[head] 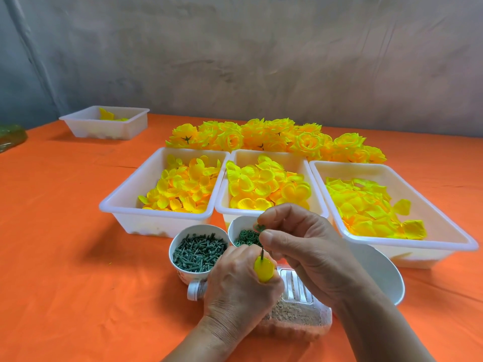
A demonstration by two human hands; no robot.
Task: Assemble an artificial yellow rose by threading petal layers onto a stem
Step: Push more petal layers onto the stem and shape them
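Stem (262, 251): gripped upright with yellow bud (264, 269) in left hand (235, 286), just before ring cup (234, 223). Green ring (260, 227): pinched by right hand (305, 249), above stem tip. Suggest centring ring hole over tip, holding stem still, sliding down squarely without bending.

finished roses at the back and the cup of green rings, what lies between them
The middle white tub of loose yellow petals, shown in the head view.

The left hand (235, 286) hides most of the stem (262, 251). The green piece (260, 227) between the right fingers (271, 240) is too small to identify.
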